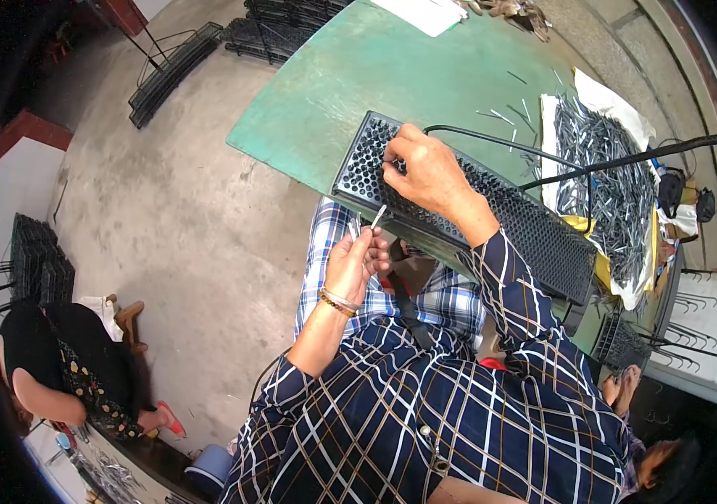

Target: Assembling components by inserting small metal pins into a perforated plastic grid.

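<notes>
I'm watching from above, and the right hand [430, 172] is down over the long black tray studded with small round holes [543, 239], its fingers bunched near the upper-left end; whether they pinch anything, I can't tell. The left hand [348, 267] hangs just off the table's near edge, gripping a few slim silvery metal pieces [378, 217] between thumb and fingers, one tip jutting toward the tray. That tray lies slantwise along the near edge of the green-topped table [316, 109]. Toward the table's right edge, a big heap of similar silvery pieces [606, 193] spreads over white sheeting. I'd call this the placing step, piece by piece into the holes. Next, I judge, calls for the right hand taking one from the left and lining it up squarely over a hole.
</notes>
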`<state>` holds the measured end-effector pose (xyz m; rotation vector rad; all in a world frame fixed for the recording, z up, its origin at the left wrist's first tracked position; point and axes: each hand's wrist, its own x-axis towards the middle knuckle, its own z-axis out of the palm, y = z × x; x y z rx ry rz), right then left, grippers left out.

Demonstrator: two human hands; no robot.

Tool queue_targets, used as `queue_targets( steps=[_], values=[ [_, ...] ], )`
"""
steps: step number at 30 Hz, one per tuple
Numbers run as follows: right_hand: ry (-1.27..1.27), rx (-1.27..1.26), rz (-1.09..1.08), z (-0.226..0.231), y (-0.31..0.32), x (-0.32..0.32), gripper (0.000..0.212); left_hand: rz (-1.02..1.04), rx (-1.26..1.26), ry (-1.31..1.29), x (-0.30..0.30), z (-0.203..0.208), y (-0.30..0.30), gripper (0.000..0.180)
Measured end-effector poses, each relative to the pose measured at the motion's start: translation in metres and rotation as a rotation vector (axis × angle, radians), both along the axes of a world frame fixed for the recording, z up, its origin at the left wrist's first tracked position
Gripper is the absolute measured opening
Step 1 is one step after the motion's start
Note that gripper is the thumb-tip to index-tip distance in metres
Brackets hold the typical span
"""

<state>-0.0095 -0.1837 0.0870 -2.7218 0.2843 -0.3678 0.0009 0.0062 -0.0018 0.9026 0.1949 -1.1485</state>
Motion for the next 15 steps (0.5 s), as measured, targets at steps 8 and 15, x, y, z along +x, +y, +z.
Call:
queue_targets(
  steps=[8,15],
  values=[
    [-0.024,-0.121,0.092,0.001,0.008,0.003,0.007,0.012,0.002,0.007,-0.001,0.0,0.0,0.023],
    [-0.053,-0.074,0.056,-0.009,0.003,-0.007,0.013,-0.009,-0.013,0.002,-0.001,0.001,-0.001,0.024]
  ],
)
